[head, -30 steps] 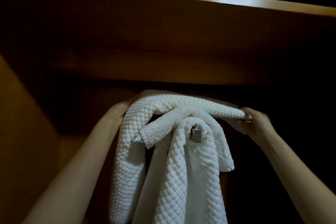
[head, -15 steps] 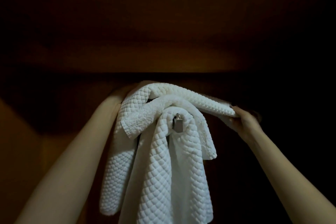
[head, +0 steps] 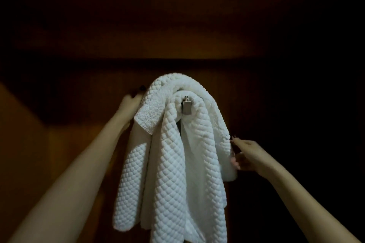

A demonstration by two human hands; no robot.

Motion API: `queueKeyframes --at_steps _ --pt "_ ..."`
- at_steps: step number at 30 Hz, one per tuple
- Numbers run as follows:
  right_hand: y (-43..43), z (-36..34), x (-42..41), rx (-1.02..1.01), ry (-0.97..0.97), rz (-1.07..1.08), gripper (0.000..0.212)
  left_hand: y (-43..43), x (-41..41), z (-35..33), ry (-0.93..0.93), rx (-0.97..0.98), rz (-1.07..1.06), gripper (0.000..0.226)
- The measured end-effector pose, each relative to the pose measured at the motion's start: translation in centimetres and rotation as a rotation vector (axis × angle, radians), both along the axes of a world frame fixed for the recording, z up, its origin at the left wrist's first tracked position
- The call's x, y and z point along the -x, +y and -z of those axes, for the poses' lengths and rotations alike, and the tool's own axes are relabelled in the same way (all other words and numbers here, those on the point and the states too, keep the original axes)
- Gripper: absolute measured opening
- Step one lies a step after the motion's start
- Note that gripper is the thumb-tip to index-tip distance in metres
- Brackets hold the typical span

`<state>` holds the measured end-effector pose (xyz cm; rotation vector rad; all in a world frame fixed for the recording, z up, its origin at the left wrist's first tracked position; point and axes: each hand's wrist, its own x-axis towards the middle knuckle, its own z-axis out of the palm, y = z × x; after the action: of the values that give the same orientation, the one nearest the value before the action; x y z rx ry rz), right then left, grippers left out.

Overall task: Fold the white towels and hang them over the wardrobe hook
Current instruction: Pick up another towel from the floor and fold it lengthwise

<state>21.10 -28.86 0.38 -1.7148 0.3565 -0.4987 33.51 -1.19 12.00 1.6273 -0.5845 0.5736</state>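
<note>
No legible text or labels anywhere

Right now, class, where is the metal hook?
In the head view, near the centre, the metal hook pokes out between folds at the top of the white towels draped over it.
</note>
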Motion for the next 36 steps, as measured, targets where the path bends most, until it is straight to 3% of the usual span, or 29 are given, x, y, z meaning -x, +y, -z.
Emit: queueKeyframes --at_steps 3,5,7,10,13,16,20,24,27,29,32,36 --pt "-0.3 -3.2 0.6 0.246 -0.297 0.185 0.031 0.5 -0.3 -0.1 -0.232 0.016 0.071 0.032" --pt "1.0 -6.7 0.5 0.242 -0.531 0.081 0.026 0.8 0.2 -0.1 -0.325 -0.110 0.134 0.033" --pt "2.7 -10.1 -0.1 0.294 -0.634 -0.050 0.025 0.8 0.0 0.2 -0.340 -0.150 0.127 0.041" --pt "5.0 -13.3 -1.7 0.422 -0.621 -0.241 0.028 0.7 0.2 1.3 -0.341 -0.090 0.111 0.049" --pt "5.7 -14.1 -3.1 0.414 -0.526 -0.342 0.037 0.1 0.5 2.9 -0.356 -0.002 0.093 0.045" --pt "5.4 -14.3 -3.9 0.528 -0.533 -0.292 0.037 0.1 0.0 2.4 -0.389 0.033 0.036 0.034" --pt "5.3 -14.9 -4.8 0.705 -0.635 -0.175 0.021 0.0 -0.2 -0.8 -0.413 0.034 -0.025 0.013" --pt "4.8 -15.8 -5.8 0.652 -0.637 -0.182 0.015 -1.4 -0.1 -6.4 -0.263 0.254 0.072 0.022" --pt "4.5 -16.0 -6.9 0.637 -0.627 -0.190 0.016 -3.2 -0.4 -8.4 -0.191 0.027 0.095 0.014" --pt "4.6 -15.7 -7.3 0.589 -0.649 -0.170 0.016 -3.0 -0.1 -7.4 -0.243 -0.085 0.057 0.018" --pt "4.5 -15.1 -7.2 0.504 -0.665 -0.166 0.014 -0.7 0.5 -4.0 -0.247 -0.138 0.109 0.018" --pt "4.3 -14.7 -6.7 0.462 -0.638 -0.211 0.018 0.7 0.0 0.7 -0.246 -0.196 0.118 0.041"
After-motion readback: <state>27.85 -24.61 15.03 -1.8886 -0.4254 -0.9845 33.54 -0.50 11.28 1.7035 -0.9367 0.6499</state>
